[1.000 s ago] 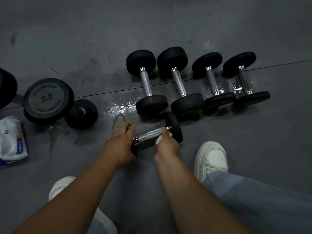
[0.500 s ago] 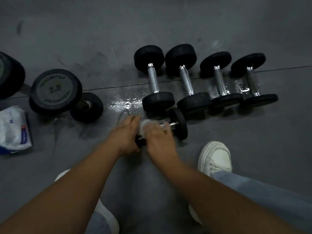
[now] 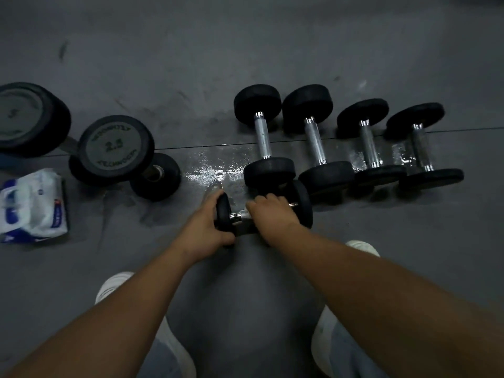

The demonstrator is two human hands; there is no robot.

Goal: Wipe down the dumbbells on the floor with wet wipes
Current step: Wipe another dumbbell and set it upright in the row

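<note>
Centre frame: left hand (image 3: 203, 227) grips dumbbell (image 3: 303, 203) head, steadying it; right hand (image 3: 270, 214) curls round handle, wipe hidden. Advice: rotate bar, wipe full length, then heads.

Nearest dumbbell (image 3: 303, 203) just before the dumbbell row (image 3: 314, 144); wipes pack (image 3: 32, 205) far left.

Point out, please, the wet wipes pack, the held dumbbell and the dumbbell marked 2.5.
wet wipes pack (image 3: 32, 205): head view, middle of the wrapper.
held dumbbell (image 3: 303, 205): head view, its right black end.
dumbbell marked 2.5 (image 3: 114, 145): head view, its labelled end face.
</note>
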